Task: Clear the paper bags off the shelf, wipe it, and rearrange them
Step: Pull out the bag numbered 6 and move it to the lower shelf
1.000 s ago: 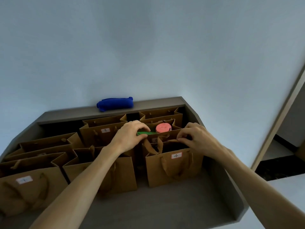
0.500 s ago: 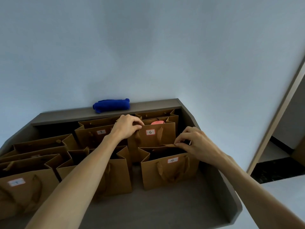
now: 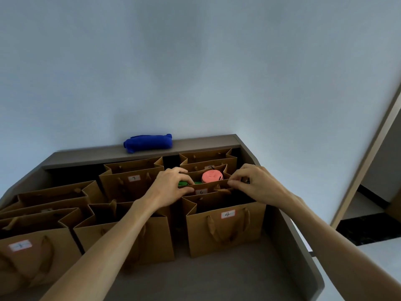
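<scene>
Several brown paper bags with numbered labels stand on a grey shelf. Bag 6 stands in the right column behind bag 4, and holds a pink round thing and something green. My left hand pinches the left end of bag 6's front rim. The right end of that rim is pinched by my right hand. Bag 7 stands to the left of bag 6. A rolled blue cloth lies on the back ledge.
More bags fill the left side, one at the front left with a label. Another bag stands behind bag 6. The shelf's raised right wall is close to bag 4. A door frame runs down the right.
Half a second ago bag 6 was lifted with its label well above bag 4's rim; now it sits lower behind bag 4. My right hand has moved from bag 4's rim to bag 6's rim.
</scene>
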A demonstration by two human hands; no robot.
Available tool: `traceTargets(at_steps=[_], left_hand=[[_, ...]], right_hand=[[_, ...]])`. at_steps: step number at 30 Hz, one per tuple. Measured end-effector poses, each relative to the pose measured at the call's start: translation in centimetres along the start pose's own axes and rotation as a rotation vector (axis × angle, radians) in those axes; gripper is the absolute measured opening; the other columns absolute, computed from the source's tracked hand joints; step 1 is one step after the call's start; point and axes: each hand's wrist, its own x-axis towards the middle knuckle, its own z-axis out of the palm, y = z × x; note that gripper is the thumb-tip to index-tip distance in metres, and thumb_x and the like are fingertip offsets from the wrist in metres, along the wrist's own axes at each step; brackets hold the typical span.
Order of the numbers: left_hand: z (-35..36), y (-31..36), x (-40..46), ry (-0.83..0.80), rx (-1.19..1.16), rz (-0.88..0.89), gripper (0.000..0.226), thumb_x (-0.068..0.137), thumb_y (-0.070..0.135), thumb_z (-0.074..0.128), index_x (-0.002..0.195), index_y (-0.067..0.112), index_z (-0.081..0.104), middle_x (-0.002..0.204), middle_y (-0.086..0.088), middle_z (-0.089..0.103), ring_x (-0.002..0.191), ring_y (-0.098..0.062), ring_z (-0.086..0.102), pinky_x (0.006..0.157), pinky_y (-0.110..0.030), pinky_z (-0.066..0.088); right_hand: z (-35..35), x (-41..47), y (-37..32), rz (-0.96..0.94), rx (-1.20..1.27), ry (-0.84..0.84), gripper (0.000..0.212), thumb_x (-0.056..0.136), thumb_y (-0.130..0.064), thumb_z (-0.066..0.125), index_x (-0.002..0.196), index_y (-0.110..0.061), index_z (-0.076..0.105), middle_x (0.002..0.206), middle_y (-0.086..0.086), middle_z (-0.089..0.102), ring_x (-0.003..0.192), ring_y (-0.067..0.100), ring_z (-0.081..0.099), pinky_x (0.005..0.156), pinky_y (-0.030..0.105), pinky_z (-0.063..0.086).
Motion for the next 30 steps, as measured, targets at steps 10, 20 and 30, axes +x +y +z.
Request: traceTargets(at_steps=[10,20,30], left_hand=[[0.3,-0.6,-1.5,0.010,-0.112,0.091,0.016,0.087,0.031,0.066,0.102,0.034,0.071,0.137,0.010,0.050,0.128,-0.010,0.041,0.109,-0.047,0.037],[0.7,-1.1,-1.6,0.015,-0.126,0.096,0.016,0.086,0.033,0.067,0.102,0.036,0.071,0.136,0.014,0.051,0.124,-0.008,0.045,0.104,-0.044,0.043],[0.7,-1.3,-1.2,0.021,-0.131,0.097,0.016,0.086,0.034,0.067,0.101,0.036,0.071,0.135,0.015,0.052,0.122,-0.007,0.046,0.103,-0.042,0.044]], right_hand=[[0.1,7.6,1.3,-0.010,-0.027,0.053,0.013,0.093,-0.026,0.062,0.098,-0.020,0.073,0.096,-0.009,0.068,0.088,0.004,0.060,0.077,0.018,0.047],[2.5,13.7,2.5,0.100,-0.193,-0.108,0.011,0.089,-0.023,0.067,0.098,-0.024,0.072,0.106,-0.002,0.068,0.092,0.015,0.064,0.081,0.038,0.056],[2.8,14.5,3.0,0.134,-0.147,-0.106,0.009,0.089,-0.023,0.067,0.096,-0.024,0.073,0.104,-0.001,0.069,0.091,0.015,0.065,0.084,0.042,0.056]])
